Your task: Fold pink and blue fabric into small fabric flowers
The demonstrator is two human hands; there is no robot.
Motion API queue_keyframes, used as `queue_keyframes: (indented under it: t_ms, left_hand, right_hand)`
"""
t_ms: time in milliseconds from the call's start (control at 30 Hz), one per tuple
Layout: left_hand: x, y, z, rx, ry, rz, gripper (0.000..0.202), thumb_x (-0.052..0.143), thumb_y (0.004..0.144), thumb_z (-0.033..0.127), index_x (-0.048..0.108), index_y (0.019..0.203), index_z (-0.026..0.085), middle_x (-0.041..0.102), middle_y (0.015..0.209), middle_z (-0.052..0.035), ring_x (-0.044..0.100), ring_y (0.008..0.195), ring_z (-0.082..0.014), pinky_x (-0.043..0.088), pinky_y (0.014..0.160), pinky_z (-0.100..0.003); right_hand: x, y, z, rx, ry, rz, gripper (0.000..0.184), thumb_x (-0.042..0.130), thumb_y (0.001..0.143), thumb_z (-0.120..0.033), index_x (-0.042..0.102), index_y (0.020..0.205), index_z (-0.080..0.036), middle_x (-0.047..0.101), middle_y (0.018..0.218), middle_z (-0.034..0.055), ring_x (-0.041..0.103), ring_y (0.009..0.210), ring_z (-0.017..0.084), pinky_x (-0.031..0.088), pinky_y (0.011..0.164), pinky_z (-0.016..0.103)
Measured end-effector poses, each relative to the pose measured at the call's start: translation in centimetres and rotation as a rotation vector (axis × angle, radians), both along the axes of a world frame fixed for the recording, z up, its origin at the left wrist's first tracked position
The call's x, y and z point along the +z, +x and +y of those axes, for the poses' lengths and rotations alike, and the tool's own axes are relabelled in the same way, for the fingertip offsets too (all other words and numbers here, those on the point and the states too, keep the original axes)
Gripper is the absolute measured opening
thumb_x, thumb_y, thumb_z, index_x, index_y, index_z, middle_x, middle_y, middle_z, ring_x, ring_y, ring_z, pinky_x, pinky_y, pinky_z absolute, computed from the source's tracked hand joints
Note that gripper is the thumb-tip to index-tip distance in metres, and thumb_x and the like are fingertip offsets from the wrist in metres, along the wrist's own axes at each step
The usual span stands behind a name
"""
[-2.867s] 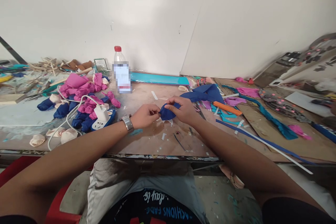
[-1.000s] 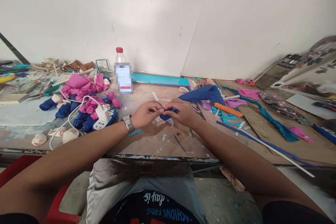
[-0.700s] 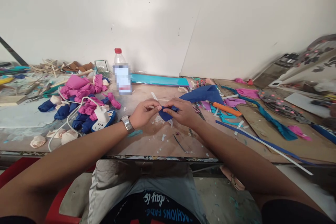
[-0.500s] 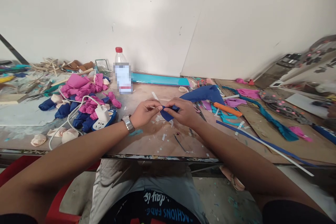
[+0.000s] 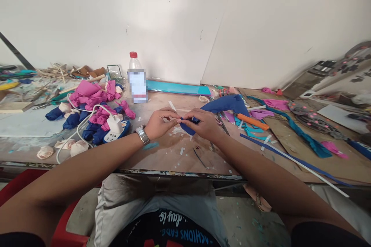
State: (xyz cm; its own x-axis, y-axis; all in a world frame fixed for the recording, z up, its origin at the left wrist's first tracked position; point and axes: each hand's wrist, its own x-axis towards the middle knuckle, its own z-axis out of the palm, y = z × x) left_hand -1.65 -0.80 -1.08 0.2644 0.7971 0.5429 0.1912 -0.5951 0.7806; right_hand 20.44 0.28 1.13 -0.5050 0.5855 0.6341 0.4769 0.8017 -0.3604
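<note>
Above the middle of the table, my left hand (image 5: 161, 124) and my right hand (image 5: 204, 124) meet fingertip to fingertip. Both pinch a dark blue piece of cloth (image 5: 189, 127), which is folded and hangs down between them. A thin white strip (image 5: 172, 105) shows just behind my left fingers; whether they touch it, I cannot tell. Behind my right hand spreads a wider blue cloth (image 5: 227, 103); any link to the held piece is hidden.
At left lie pink crumpled cloth pieces (image 5: 89, 95), blue rolled ones and a white power strip (image 5: 112, 136) with cable. A red-capped bottle (image 5: 133, 61) stands at the back. An orange-handled cutter (image 5: 252, 121), blue strip and white rod (image 5: 307, 170) lie at right.
The view has shifted slightly. Both hands keep pinching the blue cloth, and its hanging part has turned a little between the fingers.
</note>
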Motion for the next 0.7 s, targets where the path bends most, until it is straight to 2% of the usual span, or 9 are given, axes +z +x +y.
queue_keyframes:
  t_ms: [333, 433, 567, 700]
  left_hand:
    - [0.30, 0.40, -0.41, 0.040, -0.056, 0.010, 0.025, 0.072, 0.089, 0.041, 0.077, 0.092, 0.016, 0.075, 0.094, -0.0089, 0.067, 0.087, -0.0174, 0.051, 0.074, -0.028]
    - [0.14, 0.46, -0.35, 0.020, -0.153, -0.053, 0.027, 0.074, 0.085, 0.042, 0.075, 0.090, 0.015, 0.075, 0.093, -0.0088, 0.067, 0.085, -0.0178, 0.051, 0.074, -0.029]
    - [-0.10, 0.45, -0.09, -0.069, -0.334, -0.167, 0.033, 0.079, 0.079, 0.045, 0.076, 0.090, 0.014, 0.076, 0.090, -0.0074, 0.068, 0.083, -0.0180, 0.053, 0.080, -0.032]
    - [-0.19, 0.49, 0.06, -0.110, -0.424, -0.262, 0.035, 0.084, 0.074, 0.045, 0.077, 0.088, 0.015, 0.077, 0.090, -0.0068, 0.068, 0.084, -0.0180, 0.053, 0.085, -0.033]
  right_hand:
    - [-0.21, -0.09, -0.15, 0.004, 0.007, -0.004, 0.017, 0.071, 0.095, -0.038, 0.078, 0.096, -0.023, 0.077, 0.088, 0.0038, 0.071, 0.082, 0.017, 0.053, 0.078, 0.028]
    - [-0.05, -0.17, -0.38, -0.006, 0.011, -0.011, 0.016, 0.071, 0.095, -0.037, 0.079, 0.097, -0.023, 0.077, 0.087, 0.0034, 0.069, 0.079, 0.016, 0.052, 0.077, 0.028]
    - [0.15, -0.25, -0.56, -0.014, 0.001, -0.021, 0.012, 0.071, 0.094, -0.032, 0.079, 0.095, -0.023, 0.077, 0.085, 0.0028, 0.070, 0.079, 0.017, 0.052, 0.076, 0.028]
    - [0.13, -0.24, -0.53, 0.004, 0.000, -0.007, 0.009, 0.072, 0.093, -0.030, 0.078, 0.092, -0.023, 0.077, 0.084, 0.0027, 0.070, 0.079, 0.017, 0.051, 0.074, 0.028]
